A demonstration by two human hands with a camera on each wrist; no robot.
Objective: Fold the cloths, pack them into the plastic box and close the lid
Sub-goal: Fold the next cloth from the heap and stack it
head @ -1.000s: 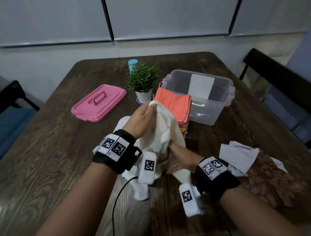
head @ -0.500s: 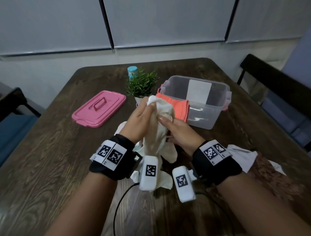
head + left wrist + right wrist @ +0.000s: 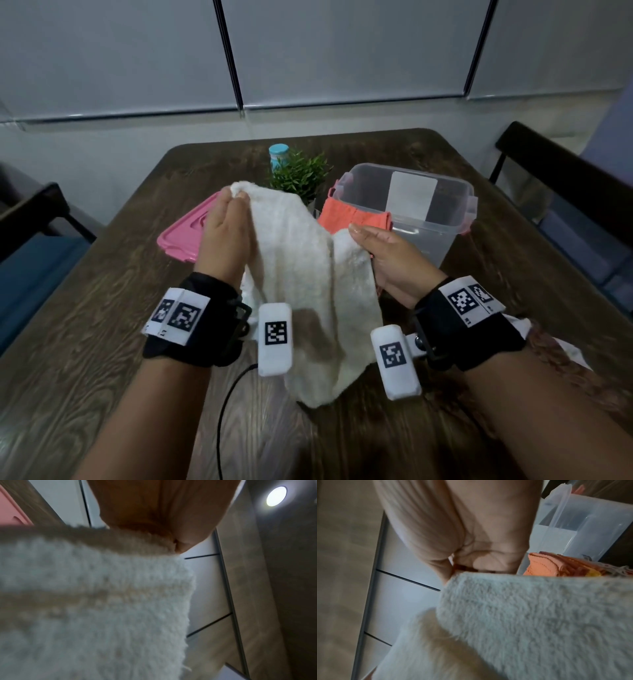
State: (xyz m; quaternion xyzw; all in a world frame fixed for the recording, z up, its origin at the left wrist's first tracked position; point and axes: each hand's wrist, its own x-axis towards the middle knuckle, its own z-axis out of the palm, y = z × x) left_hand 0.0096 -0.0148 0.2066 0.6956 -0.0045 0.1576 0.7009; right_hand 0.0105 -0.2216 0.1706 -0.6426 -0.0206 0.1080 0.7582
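Observation:
A fluffy white cloth (image 3: 308,281) hangs in the air above the table, held up by both hands. My left hand (image 3: 227,226) pinches its upper left corner; my right hand (image 3: 383,253) grips the upper right edge. Both wrist views show the white cloth (image 3: 96,601) (image 3: 530,622) pinched under the fingers. Behind it stands the clear plastic box (image 3: 428,209), lid off, with an orange cloth (image 3: 352,219) folded in front of it. The pink lid (image 3: 181,236) lies on the table at the left, partly hidden by my left hand.
A small potted plant (image 3: 301,174) and a teal-capped bottle (image 3: 278,154) stand behind the cloth. More loose cloths, one brown patterned (image 3: 561,373), lie at the right under my forearm. Dark chairs (image 3: 565,178) flank the wooden table (image 3: 85,325).
The hands have moved apart, spreading the bunched white cloth wide. The left hand carried its corner up and left; the right hand moved from the middle to the right edge.

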